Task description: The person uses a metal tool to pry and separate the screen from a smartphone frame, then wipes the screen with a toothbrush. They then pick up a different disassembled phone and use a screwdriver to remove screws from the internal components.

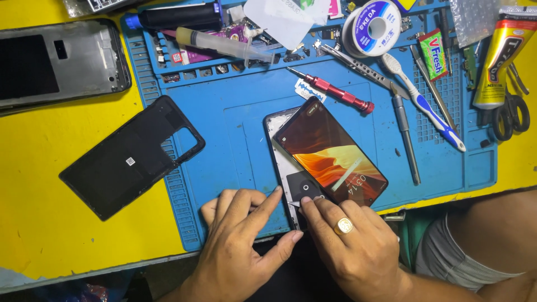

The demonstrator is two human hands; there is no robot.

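Phone [330,150], its lit screen showing an orange and dark wallpaper, lies tilted across the lower middle of the blue work mat [235,128], the display lifted and skewed over the silver-edged frame [278,162] beneath it. Its near end reaches right to the fingertips of both hands at the mat's front edge.

The left hand [238,251] rests palm down on the mat just left of the phone's near corner, index finger stretched toward the frame's lower edge, thumb spread out toward the other hand; its fingers are loosely fanned and grip nothing I can make out. The right hand [349,246], wearing a gold ring [343,225], sits against the phone's near end, its fingers drawn together and pinched at a small pale piece beside the frame's dark inner part; whether that piece is a tool or a scrap I cannot tell.

Left of the phone, a black back cover [131,156] lies partly on the mat and partly on the yellow table [39,184]. Just beyond the phone are a razor blade [309,89] and a red screwdriver [333,90]. To the right lie a grey-handled tool [405,137] and a white and blue toothbrush [428,106]. Farther back are a solder spool [372,27], a syringe [221,43] and a black marker [173,17]. At the far left lies another phone frame [56,64]; at the far right a yellow glue tube [500,56] and scissors [512,114].
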